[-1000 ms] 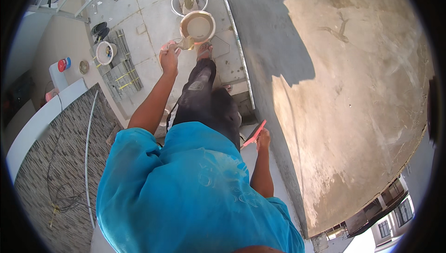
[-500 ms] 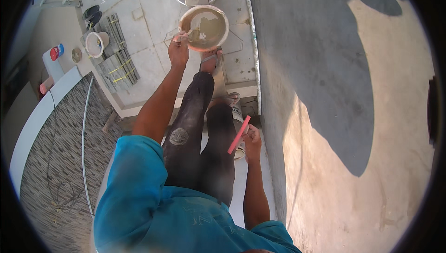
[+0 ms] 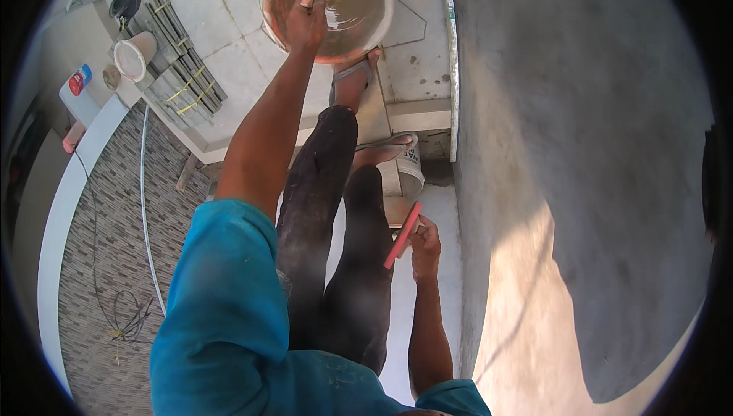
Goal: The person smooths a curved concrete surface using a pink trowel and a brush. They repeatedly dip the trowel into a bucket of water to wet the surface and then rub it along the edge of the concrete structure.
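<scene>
My left hand [image 3: 307,25] reaches over the rim of a round bucket [image 3: 389,5] and hangs above the murky water [image 3: 355,8] in it. Its fingers are bunched together, and what they hold, if anything, is hidden. Rings spread on the water beside the fingertips. Low at my right side, my right hand [image 3: 426,248] grips a plastering float with a flat red plate [image 3: 402,237], held tilted on edge near my right thigh. My feet, in sandals, stand on a narrow plank [image 3: 374,114] just this side of the bucket.
A grey plastered wall [image 3: 504,187] rises close on my right. Bundled dark strips [image 3: 183,53] and a small pale bucket [image 3: 131,59] lie to the left. Below the plank stands a white bucket [image 3: 412,175]. A striped tiled surface [image 3: 99,248] with a loose cable is at lower left.
My left hand has moved from the bucket's left rim to over the water, whose surface now ripples. The bucket appears larger and higher in view. My right hand still holds the float.
</scene>
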The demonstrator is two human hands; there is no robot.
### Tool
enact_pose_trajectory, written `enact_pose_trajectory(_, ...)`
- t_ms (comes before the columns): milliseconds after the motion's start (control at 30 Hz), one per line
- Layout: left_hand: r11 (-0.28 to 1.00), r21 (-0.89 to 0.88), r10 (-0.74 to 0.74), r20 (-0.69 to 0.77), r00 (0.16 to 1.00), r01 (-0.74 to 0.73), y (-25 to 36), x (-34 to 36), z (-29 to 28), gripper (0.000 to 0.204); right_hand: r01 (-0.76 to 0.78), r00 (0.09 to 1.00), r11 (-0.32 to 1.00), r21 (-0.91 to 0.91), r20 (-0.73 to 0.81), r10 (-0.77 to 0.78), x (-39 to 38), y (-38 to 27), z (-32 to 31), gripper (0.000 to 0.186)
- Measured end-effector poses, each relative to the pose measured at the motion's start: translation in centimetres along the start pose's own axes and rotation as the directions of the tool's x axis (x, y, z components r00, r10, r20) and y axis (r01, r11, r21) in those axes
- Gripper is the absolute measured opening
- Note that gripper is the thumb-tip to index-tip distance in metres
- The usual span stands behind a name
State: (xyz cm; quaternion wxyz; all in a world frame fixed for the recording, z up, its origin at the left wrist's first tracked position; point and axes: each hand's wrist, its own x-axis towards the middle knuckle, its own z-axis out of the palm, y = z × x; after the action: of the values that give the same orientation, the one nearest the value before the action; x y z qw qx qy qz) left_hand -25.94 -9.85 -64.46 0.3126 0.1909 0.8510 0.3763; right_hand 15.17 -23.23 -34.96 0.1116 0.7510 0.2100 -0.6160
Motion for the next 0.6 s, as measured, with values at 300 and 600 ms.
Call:
enact_pose_trajectory(300, 0.96, 0.187, -0.241, 0.167, 0.956, 0.21, 2.6, 0.1, -5.0, 0.03, -0.021, 0.995, 0.987, 0.162, 0.103, 0.005, 1.0, -1.5, 2.9, 0.05)
enact_pose_trajectory(600, 0.971, 0.169, -0.195, 0.171, 0.966, 0.166, 0.9, 0.0, -4.7, 0.036, -0.037, 0.995, 0.987, 0.155, 0.097, 0.022, 0.8, -2.7, 4.4, 0.052)
